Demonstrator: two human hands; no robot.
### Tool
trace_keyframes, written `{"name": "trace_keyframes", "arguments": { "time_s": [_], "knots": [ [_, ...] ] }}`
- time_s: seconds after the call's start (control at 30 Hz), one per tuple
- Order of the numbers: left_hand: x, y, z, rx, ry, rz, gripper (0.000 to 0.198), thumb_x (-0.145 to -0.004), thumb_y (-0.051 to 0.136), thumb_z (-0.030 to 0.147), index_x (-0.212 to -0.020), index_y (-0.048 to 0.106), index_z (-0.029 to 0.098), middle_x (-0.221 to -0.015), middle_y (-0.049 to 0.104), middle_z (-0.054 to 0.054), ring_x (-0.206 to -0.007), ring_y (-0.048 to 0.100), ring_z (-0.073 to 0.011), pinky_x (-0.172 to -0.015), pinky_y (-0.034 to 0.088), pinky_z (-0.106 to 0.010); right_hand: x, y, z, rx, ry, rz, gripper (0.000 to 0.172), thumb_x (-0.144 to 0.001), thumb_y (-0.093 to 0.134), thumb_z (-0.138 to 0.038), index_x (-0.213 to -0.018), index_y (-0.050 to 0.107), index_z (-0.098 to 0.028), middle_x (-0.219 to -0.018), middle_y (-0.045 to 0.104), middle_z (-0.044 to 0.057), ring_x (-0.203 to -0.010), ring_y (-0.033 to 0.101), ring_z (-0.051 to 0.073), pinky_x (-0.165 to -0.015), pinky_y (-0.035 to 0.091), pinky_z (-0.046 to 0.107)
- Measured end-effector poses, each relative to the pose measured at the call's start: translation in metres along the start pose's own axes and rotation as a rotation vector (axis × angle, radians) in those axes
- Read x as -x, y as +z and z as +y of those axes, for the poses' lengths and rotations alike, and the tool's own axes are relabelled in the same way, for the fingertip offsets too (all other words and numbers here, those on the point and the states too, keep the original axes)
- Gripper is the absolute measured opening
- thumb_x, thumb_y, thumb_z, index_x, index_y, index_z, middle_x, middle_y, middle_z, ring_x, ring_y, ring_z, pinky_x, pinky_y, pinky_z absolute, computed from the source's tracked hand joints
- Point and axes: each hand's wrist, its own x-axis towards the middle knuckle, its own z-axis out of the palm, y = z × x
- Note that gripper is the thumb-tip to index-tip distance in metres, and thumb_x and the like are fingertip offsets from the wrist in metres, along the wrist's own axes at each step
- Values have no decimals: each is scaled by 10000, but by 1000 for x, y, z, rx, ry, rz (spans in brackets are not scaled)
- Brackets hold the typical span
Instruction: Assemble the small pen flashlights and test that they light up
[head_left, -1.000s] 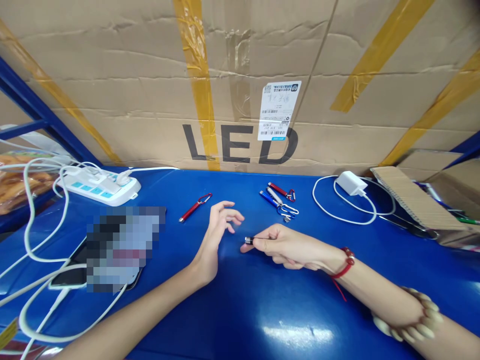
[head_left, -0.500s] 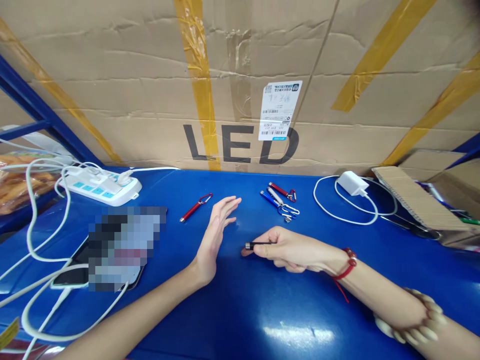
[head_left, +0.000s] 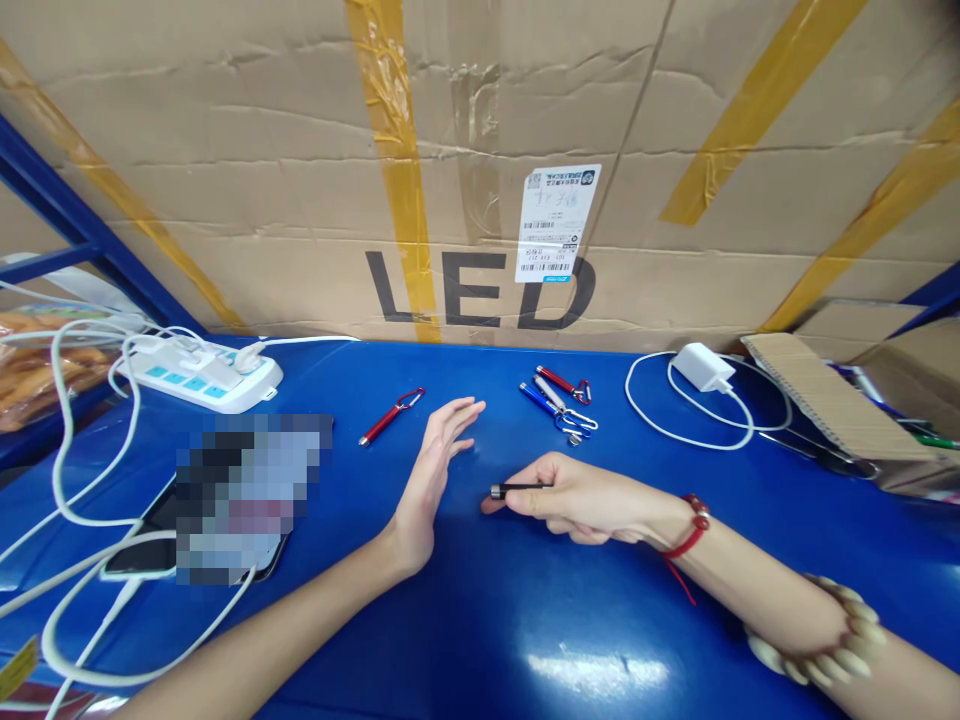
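Note:
My right hand [head_left: 577,500] is closed around a small black penlight [head_left: 517,490], its silver end pointing left toward my other hand. Most of the penlight's body is hidden in the fingers. Held upright on edge, my left hand [head_left: 431,480] has its fingers stretched out, palm facing right, and nothing in it. Just beyond it lies a red penlight with a carabiner clip [head_left: 388,420]. Farther back on the right, a blue penlight [head_left: 541,402], a silver one [head_left: 551,392] and another red one [head_left: 556,380] lie close together with their clips.
A blue tabletop [head_left: 480,640] runs up to a large cardboard box [head_left: 300,200]. At left are a white power strip [head_left: 225,385], cables and a phone [head_left: 247,490] with a blurred screen. A white charger [head_left: 703,367] with its cord and a cardboard piece [head_left: 832,400] sit right.
Almost nothing differs. My left hand has dipped very slightly, and the camera view has shifted a little; my right hand keeps its grip on the black penlight.

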Motion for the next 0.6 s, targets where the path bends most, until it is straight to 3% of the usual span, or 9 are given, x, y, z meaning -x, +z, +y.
{"name": "trace_keyframes", "arguments": {
  "time_s": [0.3, 0.6],
  "knots": [
    [-1, 1, 1, 10, -17, 6, 437, -831, 378, 473, -1171, 464, 212, -1353, 438, -102, -1302, 320, -268, -994, 285, -387, 0, 1, -1, -23, -2, -2, 466, -759, 620, -479, -1081, 640, -143, -426, 244, -128, -336, 148, 11, -267, 108, 115],
    [-2, 0, -3, -14, -7, -8, 430, -848, 359, 488, -1168, 463, 220, -1360, 433, -110, -1299, 320, -286, -1007, 256, -437, 0, 0, -3, -46, -26, -10, 452, -794, 592, -456, -1107, 625, -131, -408, 242, -134, -316, 156, 6, -263, 114, 104]
  ]
}}
